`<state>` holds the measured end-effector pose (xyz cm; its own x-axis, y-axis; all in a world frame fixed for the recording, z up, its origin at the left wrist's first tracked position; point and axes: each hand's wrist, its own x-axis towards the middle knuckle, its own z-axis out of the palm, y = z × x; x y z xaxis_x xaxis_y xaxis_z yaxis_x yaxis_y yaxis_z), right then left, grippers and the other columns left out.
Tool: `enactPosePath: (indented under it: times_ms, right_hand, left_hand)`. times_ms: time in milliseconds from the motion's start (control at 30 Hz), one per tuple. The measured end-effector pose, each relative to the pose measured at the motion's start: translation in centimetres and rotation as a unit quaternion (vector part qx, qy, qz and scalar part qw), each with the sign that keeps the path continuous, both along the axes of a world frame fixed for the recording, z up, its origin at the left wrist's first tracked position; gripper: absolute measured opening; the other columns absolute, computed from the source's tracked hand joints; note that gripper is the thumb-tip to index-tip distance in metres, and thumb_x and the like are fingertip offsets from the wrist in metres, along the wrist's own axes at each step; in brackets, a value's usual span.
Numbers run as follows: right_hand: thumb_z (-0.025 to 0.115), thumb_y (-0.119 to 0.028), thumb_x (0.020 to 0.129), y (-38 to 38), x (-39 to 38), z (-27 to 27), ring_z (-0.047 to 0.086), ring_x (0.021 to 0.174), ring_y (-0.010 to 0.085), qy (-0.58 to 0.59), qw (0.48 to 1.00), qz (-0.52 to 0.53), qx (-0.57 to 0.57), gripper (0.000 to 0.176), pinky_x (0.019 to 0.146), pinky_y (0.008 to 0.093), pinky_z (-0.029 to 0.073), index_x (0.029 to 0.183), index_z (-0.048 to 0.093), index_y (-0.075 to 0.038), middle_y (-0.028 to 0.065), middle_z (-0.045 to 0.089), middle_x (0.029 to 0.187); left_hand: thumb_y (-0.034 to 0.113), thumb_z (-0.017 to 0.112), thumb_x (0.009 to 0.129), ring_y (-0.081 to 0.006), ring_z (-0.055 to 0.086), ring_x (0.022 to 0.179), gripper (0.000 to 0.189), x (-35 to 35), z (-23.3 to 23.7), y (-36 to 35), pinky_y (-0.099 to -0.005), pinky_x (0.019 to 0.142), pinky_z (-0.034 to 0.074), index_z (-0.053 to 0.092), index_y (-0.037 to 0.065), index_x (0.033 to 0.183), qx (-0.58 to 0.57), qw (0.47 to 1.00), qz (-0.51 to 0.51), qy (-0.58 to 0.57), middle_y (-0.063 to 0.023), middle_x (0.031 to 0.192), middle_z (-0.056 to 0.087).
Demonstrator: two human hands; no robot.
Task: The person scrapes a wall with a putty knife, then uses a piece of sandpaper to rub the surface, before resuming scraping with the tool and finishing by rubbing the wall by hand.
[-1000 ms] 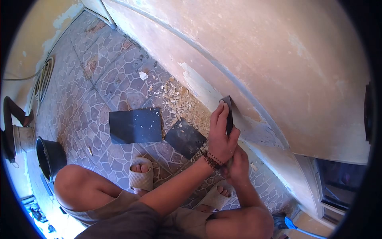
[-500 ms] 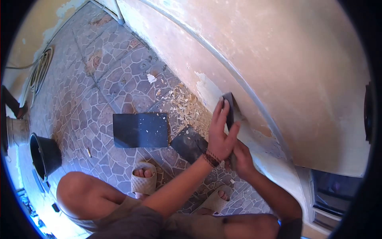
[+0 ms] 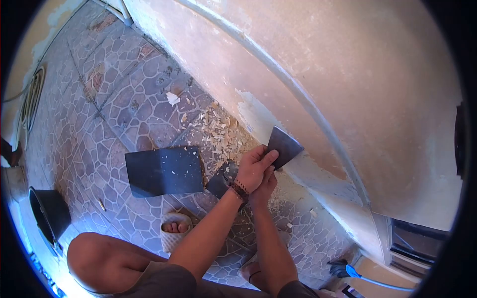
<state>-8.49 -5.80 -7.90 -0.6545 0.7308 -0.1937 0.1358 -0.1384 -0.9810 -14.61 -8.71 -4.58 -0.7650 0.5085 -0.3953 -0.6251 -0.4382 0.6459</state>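
A dark, flat-bladed scraper (image 3: 286, 149) is held in front of the lower wall, its wide edge at or close to the surface; contact is hard to tell. My left hand (image 3: 253, 170), with a braided bracelet at the wrist, is closed on the scraper, thumb lying on the blade. Close below it, my right hand (image 3: 263, 188) is closed around the scraper's lower end, which the fingers mostly hide. Beside the blade, the wall (image 3: 258, 115) shows a pale patch with ragged paint edges.
Paint flakes (image 3: 226, 136) lie along the wall's foot. Two dark sheets, one larger (image 3: 164, 171) and one smaller (image 3: 222, 180), rest on the stone-patterned floor. A black bucket (image 3: 52, 211) stands at left, near a coiled hose (image 3: 34, 99). A blue-handled brush (image 3: 353, 270) is at lower right.
The scraper has turned from nearly edge-on to showing its broad face. My left fingers, stretched along it before, now wrap it. My right forearm has swung leftward, and the view has shifted.
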Motion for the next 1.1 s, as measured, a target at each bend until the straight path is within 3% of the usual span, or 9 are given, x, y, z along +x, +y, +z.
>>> enactPosePath:
  times_ms: [133,233,267,400,533,600,800,900,1100]
  right_hand:
    - [0.037,-0.038,0.095,0.5,-3.2,3.6,0.056,0.068,0.0124,-0.055,0.993,0.022,0.104,0.05,0.058,0.0275,0.045,0.085,0.057,0.006,0.009,0.061,0.074]
    - [0.036,-0.039,0.095,0.9,-5.8,7.2,0.057,0.068,0.0135,-0.071,0.991,0.058,0.095,0.052,0.058,0.0288,0.045,0.084,0.058,0.007,0.0114,0.062,0.074]
    - [0.036,-0.039,0.095,0.4,-5.6,7.2,0.058,0.067,0.014,-0.076,0.991,0.034,0.104,0.051,0.058,0.0295,0.045,0.083,0.057,0.007,0.0115,0.062,0.074]
    - [0.036,-0.038,0.095,-1.9,-2.4,4.1,0.059,0.067,0.0162,-0.068,0.992,-0.014,0.108,0.051,0.056,0.0322,0.044,0.078,0.057,0.005,0.0121,0.062,0.073]
    - [0.042,-0.035,0.093,0.2,-1.5,-0.1,0.06,0.066,0.015,-0.056,0.985,0.043,0.16,0.047,0.055,0.0324,0.044,0.075,0.057,0.005,0.0122,0.063,0.068]
    - [0.043,-0.033,0.092,-0.8,-1.3,-0.1,0.061,0.066,0.0172,-0.1,0.97,0.046,0.215,0.042,0.056,0.0322,0.044,0.077,0.056,0.003,0.0115,0.062,0.071]
    - [0.051,-0.023,0.087,-3.8,-4.7,-3.6,0.058,0.072,0.0166,0.051,0.987,0.001,0.154,0.024,0.059,0.0332,0.044,0.091,0.051,0.001,0.007,0.058,0.079]
    - [0.047,-0.028,0.09,-1.7,-7.6,-6.2,0.061,0.072,0.019,-0.02,0.955,0.016,0.294,0.03,0.058,0.0338,0.045,0.088,0.053,0.001,0.0098,0.06,0.078]
    - [0.043,-0.033,0.092,-2.3,-6.2,-3.9,0.063,0.07,0.0219,-0.045,0.951,0.022,0.304,0.036,0.055,0.0352,0.044,0.084,0.056,0.0,0.0136,0.063,0.074]
  left_hand:
    - [0.016,0.056,0.088,-0.0046,0.052,0.06,0.015,-2.4,2.3,0.3,-0.0189,0.053,0.044,0.057,0.002,0.085,-0.014,0.996,0.043,0.083,0.0,0.072,0.059]
    - [0.016,0.057,0.087,-0.0034,0.048,0.054,0.014,-5.3,6.0,-0.1,-0.0191,0.048,0.042,0.058,0.003,0.082,0.105,0.993,0.036,0.037,0.0028,0.067,0.056]
    - [0.017,0.057,0.087,-0.0023,0.045,0.05,0.015,-4.9,6.3,-0.7,-0.0187,0.044,0.039,0.058,0.004,0.081,0.055,0.996,0.05,0.057,0.0049,0.063,0.052]
    - [0.018,0.058,0.087,-0.0004,0.041,0.048,0.016,-1.5,1.3,-0.7,-0.0165,0.041,0.031,0.057,0.005,0.077,-0.047,0.998,0.011,0.039,0.0064,0.062,0.05]
    - [0.016,0.058,0.087,0.0002,0.036,0.042,0.016,-1.4,0.9,-0.7,-0.0181,0.036,0.026,0.054,0.006,0.075,0.013,1.0,-0.005,0.0,0.0077,0.057,0.044]
    - [0.017,0.058,0.087,-0.001,0.036,0.044,0.019,-1.3,0.3,-1.0,-0.019,0.038,0.027,0.052,0.007,0.073,-0.037,0.999,0.009,0.02,0.0072,0.055,0.041]
    - [0.016,0.058,0.087,-0.0016,0.035,0.045,0.017,-4.4,-0.1,-2.5,-0.0197,0.039,0.027,0.053,0.006,0.074,-0.063,0.994,-0.035,0.085,0.0068,0.054,0.041]
    - [0.016,0.058,0.087,-0.0012,0.034,0.043,0.017,-6.3,1.9,-2.6,-0.0189,0.038,0.025,0.053,0.006,0.074,-0.048,0.992,-0.014,0.114,0.0068,0.054,0.041]
    - [0.016,0.058,0.086,-0.0029,0.036,0.044,0.019,-5.6,1.4,-3.1,-0.0206,0.037,0.026,0.052,0.004,0.073,-0.075,0.993,-0.008,0.091,0.0051,0.054,0.041]
